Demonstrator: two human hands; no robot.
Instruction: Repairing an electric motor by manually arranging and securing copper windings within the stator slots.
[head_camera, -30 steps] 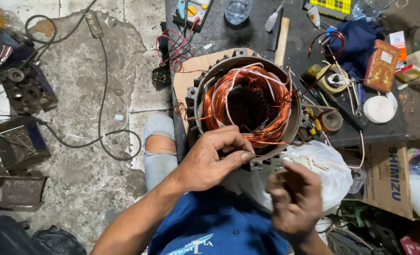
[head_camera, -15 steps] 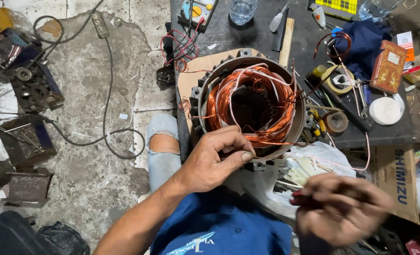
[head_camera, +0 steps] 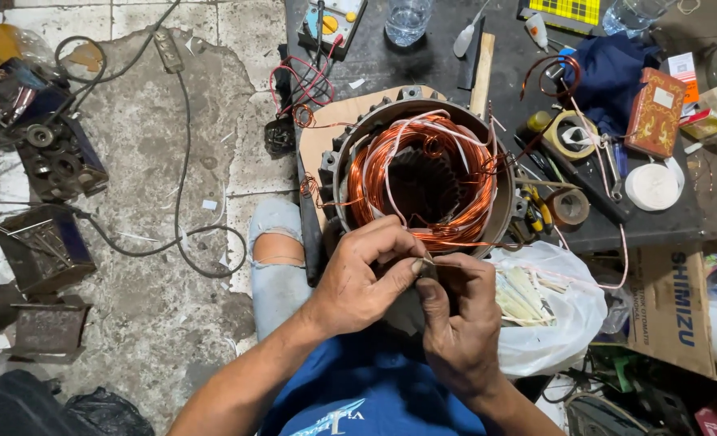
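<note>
At the motor's (head_camera: 423, 173) near rim, our left hand (head_camera: 358, 278) and right hand (head_camera: 455, 323) pinch copper wire (head_camera: 455, 242) between fingers; tugging hard could nick its coating.

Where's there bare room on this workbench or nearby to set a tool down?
On the dark workbench, one small bare strip lies between the water bottle and the motor stator. Right of the stator it is crowded: tape rolls, blue cloth, red box. The concrete floor left of the bench is mostly open, between cables.
</note>
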